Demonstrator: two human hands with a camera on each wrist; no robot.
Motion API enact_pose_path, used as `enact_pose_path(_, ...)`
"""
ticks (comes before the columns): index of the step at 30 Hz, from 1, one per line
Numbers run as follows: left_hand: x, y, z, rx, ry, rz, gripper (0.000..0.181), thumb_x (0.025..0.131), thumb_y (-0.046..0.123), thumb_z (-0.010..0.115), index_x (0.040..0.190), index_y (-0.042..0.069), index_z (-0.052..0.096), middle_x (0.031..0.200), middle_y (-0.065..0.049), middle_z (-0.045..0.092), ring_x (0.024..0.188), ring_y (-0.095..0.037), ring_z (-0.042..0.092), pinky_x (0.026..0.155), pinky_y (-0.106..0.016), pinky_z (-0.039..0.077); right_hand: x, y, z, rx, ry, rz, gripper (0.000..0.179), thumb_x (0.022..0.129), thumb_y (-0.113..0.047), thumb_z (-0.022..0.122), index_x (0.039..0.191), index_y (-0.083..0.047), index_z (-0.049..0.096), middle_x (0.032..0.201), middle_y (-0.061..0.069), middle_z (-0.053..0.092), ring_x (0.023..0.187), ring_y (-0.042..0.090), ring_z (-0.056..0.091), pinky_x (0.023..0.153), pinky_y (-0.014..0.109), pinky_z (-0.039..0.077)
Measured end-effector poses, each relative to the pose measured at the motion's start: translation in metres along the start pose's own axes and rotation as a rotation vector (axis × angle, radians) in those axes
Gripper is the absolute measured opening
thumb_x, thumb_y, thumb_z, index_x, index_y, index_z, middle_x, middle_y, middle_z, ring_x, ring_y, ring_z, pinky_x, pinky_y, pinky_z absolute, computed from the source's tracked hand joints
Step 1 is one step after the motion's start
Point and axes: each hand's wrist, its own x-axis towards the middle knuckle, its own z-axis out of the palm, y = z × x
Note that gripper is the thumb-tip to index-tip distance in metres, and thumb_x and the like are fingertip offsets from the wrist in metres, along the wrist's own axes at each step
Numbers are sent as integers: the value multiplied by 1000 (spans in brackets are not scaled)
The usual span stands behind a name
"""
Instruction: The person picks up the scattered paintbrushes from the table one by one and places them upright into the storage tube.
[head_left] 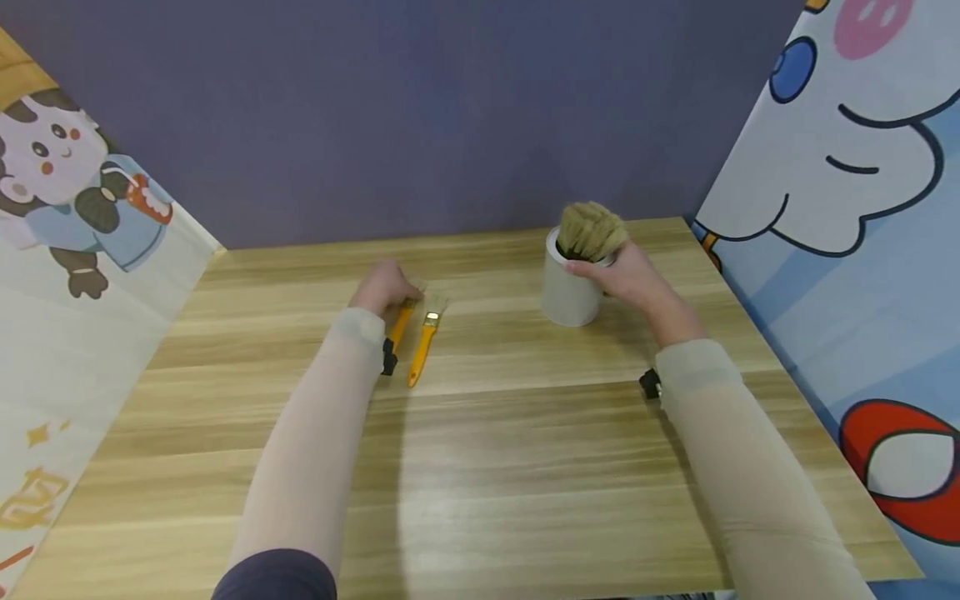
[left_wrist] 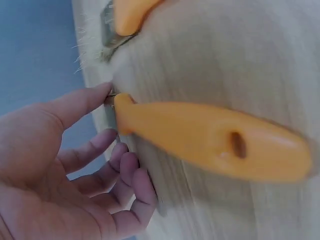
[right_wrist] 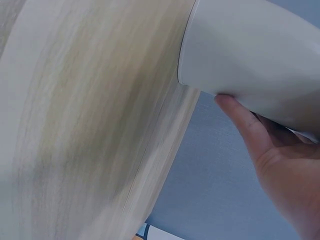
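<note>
My left hand (head_left: 384,287) pinches a paintbrush (left_wrist: 200,135) by its metal band, thumb on one side and fingertips on the other. That brush has a yellow-orange handle with a hole near its end. Just to its right a second paintbrush (head_left: 424,350) lies on the table, pale bristles pointing away from me. Farther right stands a white cylindrical container (head_left: 567,292) with tan bristles (head_left: 591,231) sticking out of its top. At the container's rim, my right hand (head_left: 630,275) grips it from the right. The right wrist view shows a digit against the container's side; other fingers are partly hidden.
Both hands work over a light wood-grain table (head_left: 510,467). A dark blue-purple panel (head_left: 390,125) rises along its back edge. Cartoon-printed panels stand at the left and right sides. Small black devices sit at both wrists.
</note>
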Motion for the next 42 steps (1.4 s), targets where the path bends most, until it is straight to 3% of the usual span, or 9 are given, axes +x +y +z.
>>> enact_pose_path(4,4,-5,3,-10,50,39,20,94,14,75,79,2,68,62,-1,53,57,-16,49,56,-28,47,2,-1,0,0,8,-16,113,89,-64,79,173,-29,11,174,19,29,157,43,36,120,66,41)
enact_pose_path(7,4,-7,1,6,63,86,18,95,17,74,88,1,69,71,-3,58,64,-16,54,59,-28,49,2,0,-1,-15,12,-9,114,89,-64,78,173,-32,8,175,19,26,158,44,35,121,67,39)
enact_pose_path(9,2,-5,-2,-20,72,104,19,96,18,73,98,1,67,83,-5,60,74,-19,56,66,-30,50,2,1,0,-20,8,-12,114,89,-64,78,173,-33,6,176,19,26,157,45,35,120,66,40)
enact_pose_path(12,-1,3,-10,-85,154,156,22,96,18,72,108,0,65,97,-11,61,92,-27,56,80,-37,51,1,2,1,-13,1,-23,114,90,-64,77,173,-31,7,175,19,26,157,45,36,118,66,43)
enact_pose_path(17,-7,36,-27,-243,314,291,34,98,18,72,129,5,69,124,-16,72,120,-34,60,100,-46,55,-3,4,1,10,5,0,113,90,-64,76,173,-24,11,173,20,30,153,44,42,108,63,51)
enact_pose_path(23,-31,78,-31,-558,392,423,36,99,29,78,132,18,70,125,-5,71,115,-19,67,94,-36,58,-3,4,3,19,2,-12,110,91,-61,77,173,-28,10,173,20,31,153,44,42,107,63,53)
enact_pose_path(31,-59,132,-25,-870,369,667,32,93,21,84,122,15,73,108,1,72,108,-23,74,97,-34,59,-1,3,4,34,2,-12,109,92,-59,78,173,-25,14,172,19,32,153,43,42,109,63,52)
enact_pose_path(37,-77,169,-21,-944,387,838,32,95,16,82,125,10,72,109,-3,73,102,-25,75,94,-31,60,0,4,3,37,16,-21,109,91,-59,78,173,-26,14,172,19,33,152,43,43,107,62,52)
enact_pose_path(42,-84,189,-13,-936,386,863,35,96,15,81,128,10,70,112,-6,73,100,-22,75,91,-29,61,-1,2,3,35,5,-17,108,91,-60,78,173,-28,13,172,18,32,151,43,44,107,62,53)
